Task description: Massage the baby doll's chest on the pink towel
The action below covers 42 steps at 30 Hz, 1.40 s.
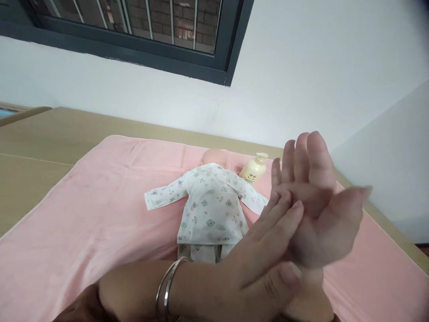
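Note:
My left hand (268, 250), with silver bangles at the wrist, reaches across from the lower left, its fingers stretched out against the palm of my right hand. My right hand (311, 201) is raised with the palm showing and the fingers extended upward, holding nothing. Behind them a doll in a white printed top (211, 210) lies on a pink blanket (117, 201), its sleeves spread to both sides. The doll's head (214, 156) is at the far end; its lower legs are hidden by my left arm. A cream pump bottle (254, 168) is beside the doll's right-hand sleeve in the view.
The blanket covers much of a wooden surface (40, 134). A white wall (167, 98) rises behind it, with a dark-framed barred window (221, 62) above. Another wall meets it at the right.

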### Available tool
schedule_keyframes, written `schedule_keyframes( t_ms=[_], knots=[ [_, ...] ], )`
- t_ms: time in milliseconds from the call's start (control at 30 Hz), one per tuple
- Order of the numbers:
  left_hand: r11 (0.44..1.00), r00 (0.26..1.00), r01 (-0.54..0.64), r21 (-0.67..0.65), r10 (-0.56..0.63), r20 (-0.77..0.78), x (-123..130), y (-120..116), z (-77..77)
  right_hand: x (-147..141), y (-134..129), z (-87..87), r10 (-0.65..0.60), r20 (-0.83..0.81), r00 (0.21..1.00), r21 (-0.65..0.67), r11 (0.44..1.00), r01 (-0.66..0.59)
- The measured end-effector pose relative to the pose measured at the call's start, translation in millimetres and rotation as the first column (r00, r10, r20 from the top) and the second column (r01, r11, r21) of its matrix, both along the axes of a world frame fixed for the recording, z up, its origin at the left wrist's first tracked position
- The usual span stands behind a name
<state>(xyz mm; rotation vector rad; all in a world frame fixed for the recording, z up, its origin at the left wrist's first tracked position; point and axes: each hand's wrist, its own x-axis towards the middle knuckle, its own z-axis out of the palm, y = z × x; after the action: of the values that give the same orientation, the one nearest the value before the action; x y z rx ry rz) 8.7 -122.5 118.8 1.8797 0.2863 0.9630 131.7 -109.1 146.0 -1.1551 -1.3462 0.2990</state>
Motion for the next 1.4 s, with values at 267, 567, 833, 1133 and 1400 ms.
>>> schedule_keyframes(
  t_ms=[267,567,833,1133,1400],
  knots=[
    [0.742,0.743,-0.668,-0.055,0.659,-0.12,9,100,-68.5,5,69,-70.8,0.229,0.156,0.961,-0.279,0.943,-0.18],
    [0.605,0.532,-0.75,0.268,0.792,-0.298,-4,152,-132.1,-12,102,-132.3,0.241,0.558,0.794,-0.346,0.937,-0.042],
    [0.574,0.524,-0.8,0.178,0.811,-0.261,-3,148,-138.3,10,113,-131.7,0.157,0.658,0.736,-0.415,0.892,0.181],
    [0.565,0.538,-0.816,0.12,0.819,-0.2,-5,149,-143.8,2,110,-133.2,0.339,0.72,0.606,-0.379,0.923,-0.066],
    [0.557,0.524,-0.815,0.16,0.826,-0.206,-6,149,-144.2,-12,93,-138.6,0.146,0.77,0.621,-0.304,0.94,0.157]
  ],
)
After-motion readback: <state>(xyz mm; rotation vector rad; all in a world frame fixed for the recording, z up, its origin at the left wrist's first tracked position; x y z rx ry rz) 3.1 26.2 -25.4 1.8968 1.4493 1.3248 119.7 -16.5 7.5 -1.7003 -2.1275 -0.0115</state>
